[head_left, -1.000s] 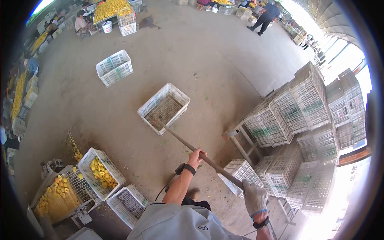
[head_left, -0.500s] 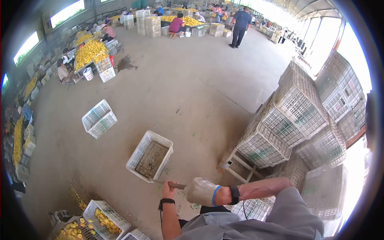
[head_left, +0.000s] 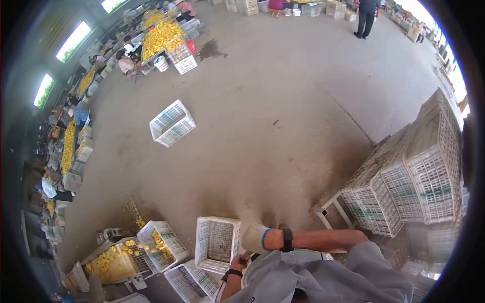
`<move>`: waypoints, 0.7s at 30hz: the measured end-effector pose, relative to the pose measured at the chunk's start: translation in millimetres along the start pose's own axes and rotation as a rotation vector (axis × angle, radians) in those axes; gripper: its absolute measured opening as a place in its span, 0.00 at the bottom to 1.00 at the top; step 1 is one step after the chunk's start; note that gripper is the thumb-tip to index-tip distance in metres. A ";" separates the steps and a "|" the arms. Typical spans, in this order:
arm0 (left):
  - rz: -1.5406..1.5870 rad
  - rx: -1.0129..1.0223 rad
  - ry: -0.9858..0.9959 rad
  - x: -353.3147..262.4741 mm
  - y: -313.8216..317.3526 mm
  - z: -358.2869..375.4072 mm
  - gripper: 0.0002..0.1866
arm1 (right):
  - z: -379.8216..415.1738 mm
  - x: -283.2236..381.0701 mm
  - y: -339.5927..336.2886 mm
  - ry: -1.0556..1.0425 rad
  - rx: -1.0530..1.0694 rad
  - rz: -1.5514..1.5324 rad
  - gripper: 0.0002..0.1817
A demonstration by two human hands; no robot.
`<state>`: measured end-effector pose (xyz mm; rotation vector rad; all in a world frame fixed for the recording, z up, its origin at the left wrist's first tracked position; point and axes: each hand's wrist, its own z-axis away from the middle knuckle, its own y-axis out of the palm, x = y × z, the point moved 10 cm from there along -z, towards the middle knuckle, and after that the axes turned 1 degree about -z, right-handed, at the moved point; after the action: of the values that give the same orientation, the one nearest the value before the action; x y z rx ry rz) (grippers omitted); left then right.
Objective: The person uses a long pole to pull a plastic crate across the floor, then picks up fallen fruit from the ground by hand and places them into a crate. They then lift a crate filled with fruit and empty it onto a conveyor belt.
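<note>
My bare left hand (head_left: 239,261), with a black band on the wrist, is closed on a thin stick (head_left: 247,255) beside the lower right corner of an empty white crate (head_left: 202,243). My right hand (head_left: 256,239), in a pale glove with a blue edge, is closed at the stick's other end; its fingers are mostly hidden. The empty crate stands on the floor, close beside another empty crate (head_left: 178,286) and near a white crate (head_left: 174,245) with yellow fruit pieces inside.
A machine tray (head_left: 113,265) with yellow pieces stands at lower left. A lone white crate (head_left: 173,124) sits on the floor (head_left: 262,151). Stacked crates (head_left: 429,166) and a metal frame (head_left: 336,214) are at right. People sit around a fruit-heaped table (head_left: 161,40); a person (head_left: 367,17) stands farther off.
The empty crate has come closer to me and now stands beside the crates by the machine. Both hands have moved lower in view, and the view has turned left and downward.
</note>
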<state>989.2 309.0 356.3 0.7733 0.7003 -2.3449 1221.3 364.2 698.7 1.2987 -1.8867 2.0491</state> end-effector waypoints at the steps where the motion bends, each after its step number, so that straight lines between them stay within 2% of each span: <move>1: -0.039 -0.012 -0.020 3.1 -3.6 9.7 0.05 | 0.9 -12.6 -3.5 -0.041 -0.106 -0.074 0.13; 4: -0.101 -0.064 -0.030 -10.7 -7.3 18.5 0.06 | -6.7 -76.0 -20.0 -0.008 0.349 0.103 0.14; 8: -0.259 -0.106 0.158 -67.5 -3.7 -23.0 0.10 | 0.1 -169.9 -61.4 0.160 0.378 0.083 0.12; 10: 0.086 -0.130 0.065 -84.4 -6.6 -69.8 0.09 | 9.4 -206.8 -82.5 0.269 0.388 0.086 0.10; 11: 0.258 -0.155 0.023 -89.5 -8.1 -92.7 0.09 | 14.2 -219.6 -95.3 0.283 0.325 0.082 0.10; 13: 0.268 -0.142 -0.016 -122.4 -24.5 -157.9 0.08 | 6.9 -251.6 -133.7 0.299 0.184 0.097 0.12; 15: 0.483 -0.221 -0.051 -158.0 -37.3 -206.3 0.07 | 4.8 -276.8 -168.7 0.473 0.335 0.090 0.13; 16: 0.671 -0.277 -0.007 -188.2 -48.2 -229.9 0.07 | -1.0 -289.0 -187.1 0.558 0.402 0.091 0.13; 17: 0.857 -0.327 0.048 -219.2 -58.9 -253.8 0.06 | -5.1 -303.9 -202.4 0.586 0.357 0.096 0.13; 19: 0.956 -0.338 0.122 -287.0 -79.3 -302.7 0.07 | -6.0 -336.2 -230.3 0.636 0.275 0.101 0.14; 21: 0.970 -0.347 0.160 -349.6 -97.7 -349.5 0.07 | -30.3 -356.5 -272.9 0.681 0.282 0.145 0.14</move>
<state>1285.9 716.0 370.7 0.8796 0.5832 -1.2640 1587.9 625.1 701.7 0.3848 -1.4452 2.4609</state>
